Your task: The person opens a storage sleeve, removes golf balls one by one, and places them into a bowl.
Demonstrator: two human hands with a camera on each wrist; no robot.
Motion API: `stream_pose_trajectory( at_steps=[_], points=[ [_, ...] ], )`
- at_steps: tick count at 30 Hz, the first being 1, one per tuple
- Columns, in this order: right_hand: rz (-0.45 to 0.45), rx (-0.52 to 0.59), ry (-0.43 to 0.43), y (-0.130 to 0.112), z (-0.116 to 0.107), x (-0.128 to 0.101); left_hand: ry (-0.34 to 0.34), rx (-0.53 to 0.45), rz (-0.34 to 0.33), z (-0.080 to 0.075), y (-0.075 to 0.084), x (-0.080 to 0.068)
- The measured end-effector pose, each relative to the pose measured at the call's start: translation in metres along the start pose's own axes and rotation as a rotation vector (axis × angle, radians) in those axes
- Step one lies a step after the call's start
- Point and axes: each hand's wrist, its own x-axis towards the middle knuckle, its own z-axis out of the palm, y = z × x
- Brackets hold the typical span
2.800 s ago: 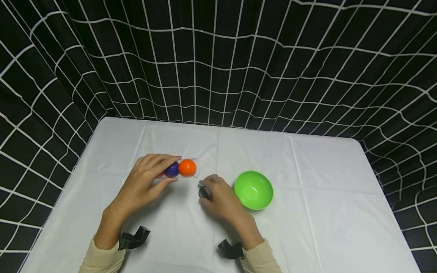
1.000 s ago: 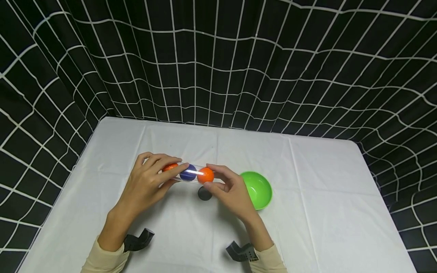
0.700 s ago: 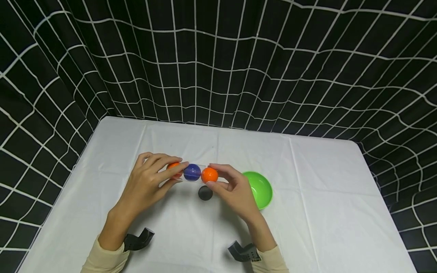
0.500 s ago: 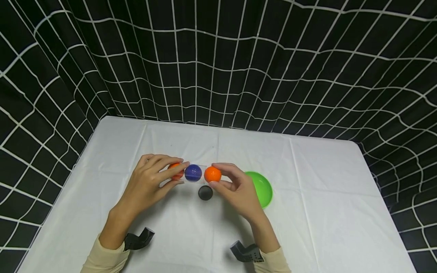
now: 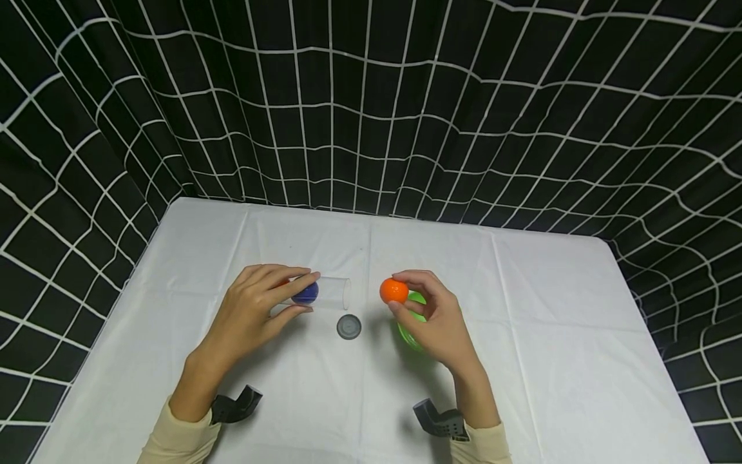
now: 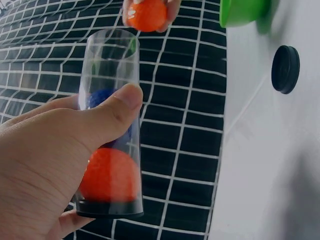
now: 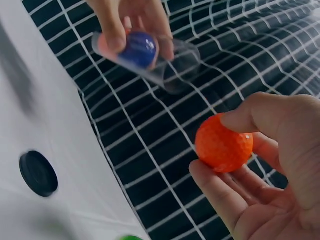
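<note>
Step in hand, as judged: 1 ball is out of the tube and is being carried toward the bowl. To do it well, the pinch on the ball should stay firm until the ball is directly over the bowl's opening and low, so it does not bounce out; the tube should be kept level or mouth-up so the remaining 2 balls do not roll out.

Nearest, the right hand (image 5: 431,316) pinches the orange ball (image 5: 393,290) between thumb and fingertips, clear of the table (image 5: 551,335). It sits above the near-left rim of the green bowl (image 5: 413,322), which the hand largely hides.

Left of it, on the cloth between the 2 hands, lies the black cap (image 5: 349,327), flat and untouched.

The left hand (image 5: 255,309) grips the clear tube (image 5: 332,293) around its closed end, thumb across the wall, mouth pointing toward the right hand. Inside are a blue ball (image 6: 102,100) and, behind it at the closed end, a second orange ball (image 6: 110,175). The mouth section is vacant.

The carried ball is well apart from the tube mouth, with the cap below the gap.

Beyond stands the gridded black curtain (image 5: 371,96).
</note>
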Motion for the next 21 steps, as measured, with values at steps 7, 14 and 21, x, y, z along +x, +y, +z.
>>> stream_pose_trajectory(
  at_steps=[7,14,21],
  points=[
    [0.008,-0.148,0.028,0.001,-0.016,-0.004,0.001,-0.005,-0.001,0.001,0.0,0.001],
    [0.038,-0.282,0.039,0.002,-0.029,-0.006,-0.007,-0.017,-0.014,0.002,0.0,0.001],
    [0.036,-0.377,0.017,0.004,-0.037,-0.009,-0.011,-0.021,-0.016,0.001,0.0,-0.001]
  ],
)
